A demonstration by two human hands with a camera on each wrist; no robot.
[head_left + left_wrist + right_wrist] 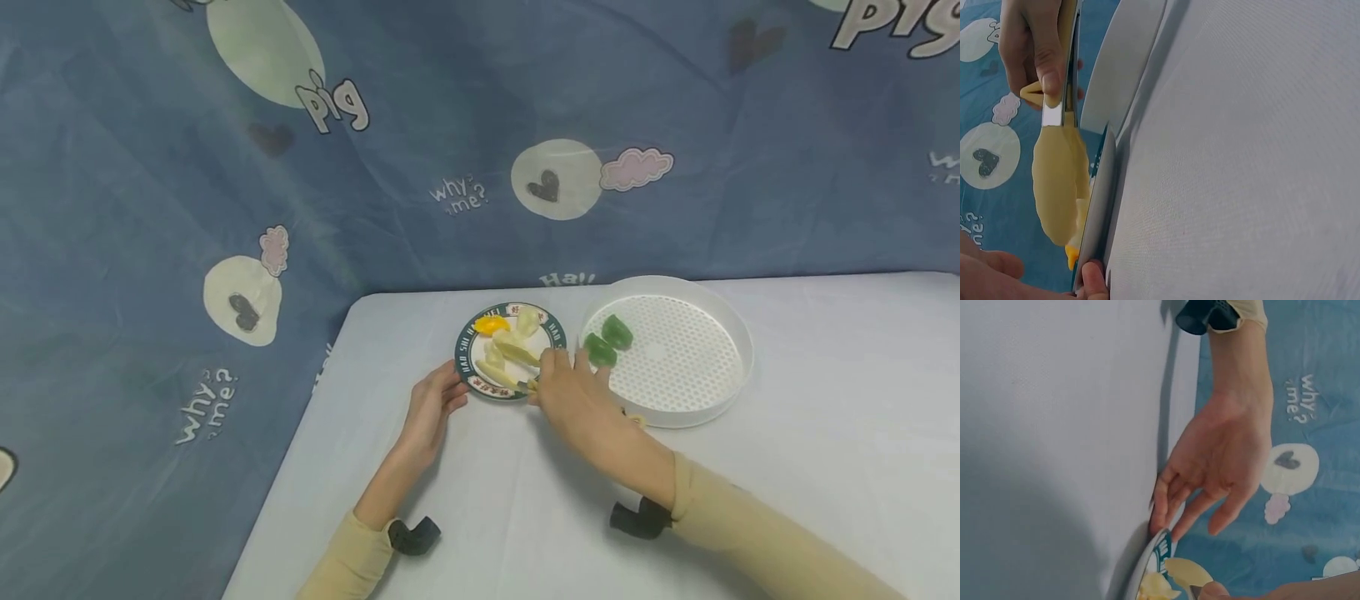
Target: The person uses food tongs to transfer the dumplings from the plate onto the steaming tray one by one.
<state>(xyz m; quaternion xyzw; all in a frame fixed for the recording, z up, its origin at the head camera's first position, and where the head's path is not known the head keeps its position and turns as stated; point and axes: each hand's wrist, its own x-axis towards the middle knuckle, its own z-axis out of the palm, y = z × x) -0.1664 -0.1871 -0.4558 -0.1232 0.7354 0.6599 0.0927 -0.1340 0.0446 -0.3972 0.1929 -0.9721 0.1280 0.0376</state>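
My right hand (pixel 577 408) grips a pair of tongs (pixel 1057 181) with metal arms and pale yellow, paddle-like heads. The heads reach over a small plate (pixel 462 358) with a green, lettered rim. On the plate lie an orange-yellow piece (pixel 492 325) and several pale yellow pieces (pixel 528 321); whether the tongs pinch one, I cannot tell. At the plate's left edge, my left hand (pixel 432 412) touches the rim with fairly straight fingers, as the right wrist view (pixel 1219 450) shows too. Part of the tongs is hidden behind the right hand in the head view.
Just right of the plate stands a round white tray (pixel 705 342) with a perforated floor and raised wall. Two green pieces (pixel 617 332) lie at its left side. A white cloth covers the table (pixel 825 417), and a blue printed curtain (pixel 420 125) hangs behind.
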